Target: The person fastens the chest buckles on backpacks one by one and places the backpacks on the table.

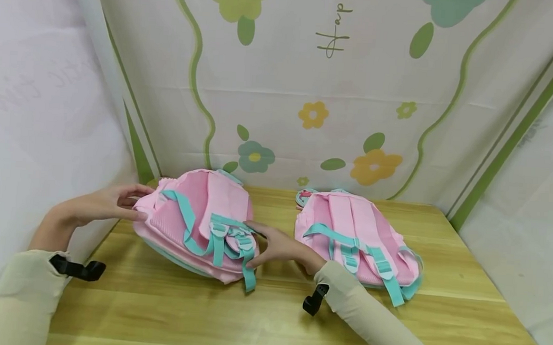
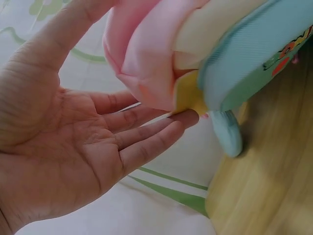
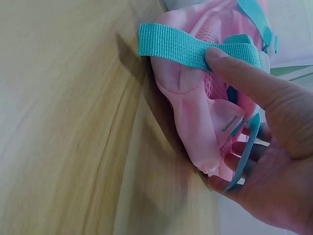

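The left pink backpack [image 1: 200, 218] is at the left part of the scene, between the two hands. It lies over the bench [image 1: 248, 318], tilted, with its back panel and turquoise straps [image 1: 218, 248] facing up. Its straps hang at the near right side, and one strap end points toward the near edge. In the left wrist view, a turquoise panel [image 2: 244, 58] with a colourful print and a small yellow tab [image 2: 188, 93] are also visible.

The left hand [image 1: 108, 204] is at the left end of this backpack. It is spread, with the fingers almost straight, and they touch the bag near the yellow tab. The right hand [image 1: 281, 244] is at the right end. Its thumb lies straight on a turquoise strap, and its other fingers are loosely bent beside the bag; the palm is not closed.

To the right of the right hand, a right pink backpack [image 1: 364, 220] rests on the bench, also with its straps up. At its far left corner there is a round badge [image 1: 305, 196].

Both arms wear beige sleeves [image 1: 376, 324], with a black device [image 1: 78, 269] at each wrist. Behind the bench, a pale far cloth [image 1: 263, 76] shows flowers, leaves and green wavy lines.
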`<state>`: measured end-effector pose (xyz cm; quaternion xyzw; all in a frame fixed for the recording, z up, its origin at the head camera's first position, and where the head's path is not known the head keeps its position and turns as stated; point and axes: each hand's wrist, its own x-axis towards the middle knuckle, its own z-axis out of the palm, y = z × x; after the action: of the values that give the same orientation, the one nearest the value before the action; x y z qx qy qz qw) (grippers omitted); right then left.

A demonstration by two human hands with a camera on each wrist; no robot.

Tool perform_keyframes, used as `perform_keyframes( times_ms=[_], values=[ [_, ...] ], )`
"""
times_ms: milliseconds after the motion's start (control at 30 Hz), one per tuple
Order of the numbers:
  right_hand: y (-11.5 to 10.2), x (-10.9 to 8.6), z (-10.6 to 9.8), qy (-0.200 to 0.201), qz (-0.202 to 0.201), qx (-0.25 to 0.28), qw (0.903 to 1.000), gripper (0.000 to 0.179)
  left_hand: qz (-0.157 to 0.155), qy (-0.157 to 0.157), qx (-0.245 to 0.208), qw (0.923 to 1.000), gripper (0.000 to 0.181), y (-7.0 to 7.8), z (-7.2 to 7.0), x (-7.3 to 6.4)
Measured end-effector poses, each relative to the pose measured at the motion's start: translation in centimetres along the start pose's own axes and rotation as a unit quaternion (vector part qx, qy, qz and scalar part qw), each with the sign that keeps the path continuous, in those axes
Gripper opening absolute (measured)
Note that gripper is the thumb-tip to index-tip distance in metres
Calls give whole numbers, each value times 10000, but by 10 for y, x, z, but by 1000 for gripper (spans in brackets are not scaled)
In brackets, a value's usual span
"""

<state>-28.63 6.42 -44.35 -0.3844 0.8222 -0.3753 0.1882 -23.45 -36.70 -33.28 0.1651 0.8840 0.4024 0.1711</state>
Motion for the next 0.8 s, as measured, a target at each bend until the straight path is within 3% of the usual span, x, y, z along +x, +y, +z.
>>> perform_keyframes(
  times_ms=[300, 600, 800],
  values=[
    [3, -9, -9, -99, 311, 198, 9993, 106, -195, -437, -353, 9982, 71, -21, 18, 3],
    [4, -16, -17, -183, 470, 137, 9986, 107, -250, -681, -600, 9956, 80, -43, 34, 13],
    [7, -18, -19, -211, 453, 111, 9987, 104, -224, -754, -801, 9937, 81, -50, 41, 15]
  ],
)
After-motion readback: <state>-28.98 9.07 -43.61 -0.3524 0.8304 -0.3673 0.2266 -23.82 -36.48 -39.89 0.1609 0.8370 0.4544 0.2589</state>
